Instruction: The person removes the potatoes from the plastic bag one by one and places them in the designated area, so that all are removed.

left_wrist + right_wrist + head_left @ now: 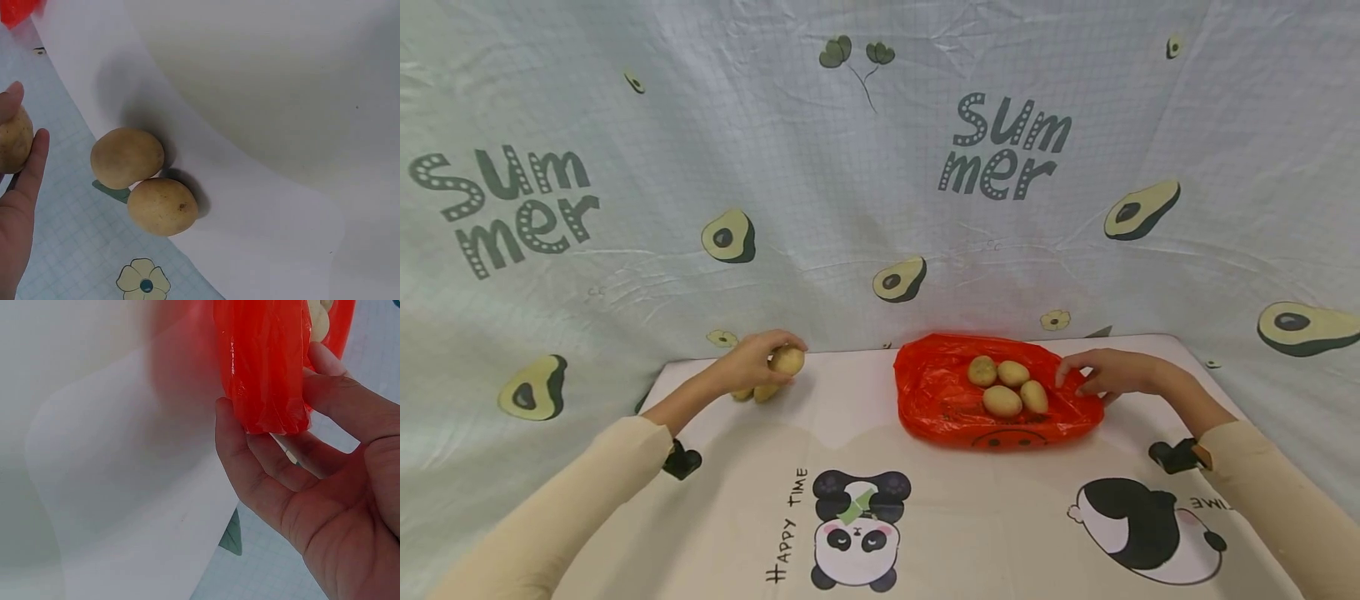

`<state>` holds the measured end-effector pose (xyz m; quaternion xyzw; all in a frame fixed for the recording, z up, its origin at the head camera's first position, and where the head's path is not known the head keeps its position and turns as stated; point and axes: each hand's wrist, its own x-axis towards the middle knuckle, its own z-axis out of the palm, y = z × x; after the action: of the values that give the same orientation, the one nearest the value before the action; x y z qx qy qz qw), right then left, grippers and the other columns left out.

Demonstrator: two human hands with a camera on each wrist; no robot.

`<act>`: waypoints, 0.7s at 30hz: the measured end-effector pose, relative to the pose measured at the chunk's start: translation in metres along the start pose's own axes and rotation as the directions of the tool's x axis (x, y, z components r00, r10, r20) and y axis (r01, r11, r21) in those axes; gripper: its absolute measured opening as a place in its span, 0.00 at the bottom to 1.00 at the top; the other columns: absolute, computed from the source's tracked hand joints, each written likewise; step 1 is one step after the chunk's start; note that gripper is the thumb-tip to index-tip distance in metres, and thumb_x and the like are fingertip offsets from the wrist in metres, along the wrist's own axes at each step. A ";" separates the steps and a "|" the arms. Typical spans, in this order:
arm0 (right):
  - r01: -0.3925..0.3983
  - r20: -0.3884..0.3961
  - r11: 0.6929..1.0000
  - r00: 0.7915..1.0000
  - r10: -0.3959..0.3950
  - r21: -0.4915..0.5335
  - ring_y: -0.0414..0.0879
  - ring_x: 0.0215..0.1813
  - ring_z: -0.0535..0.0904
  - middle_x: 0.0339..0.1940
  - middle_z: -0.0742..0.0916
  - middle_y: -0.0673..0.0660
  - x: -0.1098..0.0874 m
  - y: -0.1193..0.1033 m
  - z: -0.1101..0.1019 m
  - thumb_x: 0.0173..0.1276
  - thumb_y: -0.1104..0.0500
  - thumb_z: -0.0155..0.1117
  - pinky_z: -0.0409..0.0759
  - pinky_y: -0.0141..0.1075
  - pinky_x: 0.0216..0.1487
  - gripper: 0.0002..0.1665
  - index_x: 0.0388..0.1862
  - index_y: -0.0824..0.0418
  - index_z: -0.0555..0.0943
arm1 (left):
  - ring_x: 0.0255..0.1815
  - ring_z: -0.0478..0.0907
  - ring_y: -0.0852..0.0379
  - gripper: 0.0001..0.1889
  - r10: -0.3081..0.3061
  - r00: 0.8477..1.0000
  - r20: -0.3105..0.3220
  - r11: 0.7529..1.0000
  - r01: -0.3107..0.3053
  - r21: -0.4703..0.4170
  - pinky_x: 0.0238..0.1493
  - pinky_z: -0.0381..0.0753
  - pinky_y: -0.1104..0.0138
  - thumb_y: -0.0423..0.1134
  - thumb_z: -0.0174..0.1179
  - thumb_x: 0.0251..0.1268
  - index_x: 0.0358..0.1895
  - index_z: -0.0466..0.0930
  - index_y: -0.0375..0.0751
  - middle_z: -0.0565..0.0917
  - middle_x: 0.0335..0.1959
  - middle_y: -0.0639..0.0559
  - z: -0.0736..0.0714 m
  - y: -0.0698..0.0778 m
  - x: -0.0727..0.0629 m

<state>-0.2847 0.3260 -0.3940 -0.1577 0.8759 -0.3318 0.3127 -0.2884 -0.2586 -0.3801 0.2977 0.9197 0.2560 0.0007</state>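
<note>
In the head view, my left hand (751, 362) grips a potato (787, 361) at the left back of the table. Two other potatoes lie just below that hand; the left wrist view shows them side by side, one potato (127, 158) touching or nearly touching the other potato (162, 207). A red plastic bag (928, 400) lies spread open at the right, with several potatoes (1002, 402) clustered inside it. On the bag's right edge, my right hand (1116, 372) holds the plastic, thumb on the inner side and curled fingers outside, as the right wrist view shows.
A white table (722, 517) printed with pandas carries everything. Behind it hangs a pale curtain (820, 167) with avocado and "summer" prints, close to the table's back edge. Dark wrist camera mounts (682, 460) sit under both forearms.
</note>
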 end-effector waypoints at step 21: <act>0.002 -0.009 1.000 1.000 -0.002 -0.031 0.53 0.51 0.76 0.61 0.76 0.65 0.001 0.004 -0.001 0.71 0.69 0.61 0.87 0.46 0.45 0.19 0.58 0.56 0.80 | 0.52 0.79 0.44 0.24 0.065 0.993 0.102 0.991 -0.076 0.110 0.47 0.80 0.55 0.27 0.77 0.50 0.54 0.84 0.36 0.83 0.53 0.42 0.015 -0.023 0.013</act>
<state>-0.2864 0.3291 -0.3969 -0.1619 0.8821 -0.3194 0.3060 -0.3097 -0.2607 -0.4021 0.3417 0.9206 0.1881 0.0199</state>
